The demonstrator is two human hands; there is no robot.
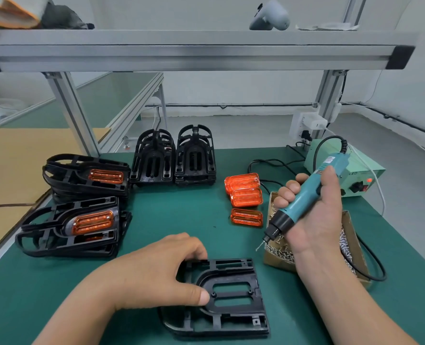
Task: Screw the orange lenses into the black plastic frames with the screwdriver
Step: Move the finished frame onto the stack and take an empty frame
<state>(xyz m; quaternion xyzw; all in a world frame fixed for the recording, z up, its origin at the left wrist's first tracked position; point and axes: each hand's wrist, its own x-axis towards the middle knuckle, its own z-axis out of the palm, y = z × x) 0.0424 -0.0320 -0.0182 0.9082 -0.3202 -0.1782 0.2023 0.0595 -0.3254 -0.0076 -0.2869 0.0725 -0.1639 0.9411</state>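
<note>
Left hand (pixel 156 272) grips the empty black frame (pixel 233 317) at the near edge of the mat (pixel 181 210); right hand (pixel 315 220) grasps the screwdriver (pixel 303 197). Orange lenses (pixel 246 196) lie mid-mat — judged light, rigid, slick; take by the long edges.

Under the left hand (pixel 156 267) a black frame (pixel 231 297); the right hand (pixel 313 215) grips a teal screwdriver (pixel 303 197); beside it, ribbed orange lenses (pixel 245 192) on green matting (pixel 181 215).

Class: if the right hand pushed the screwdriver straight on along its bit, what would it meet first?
The right hand aims the screwdriver down and left. Likely first: the black frame in the left hand, at its upper right corner; depth is unclear, so perhaps the green mat instead.
</note>
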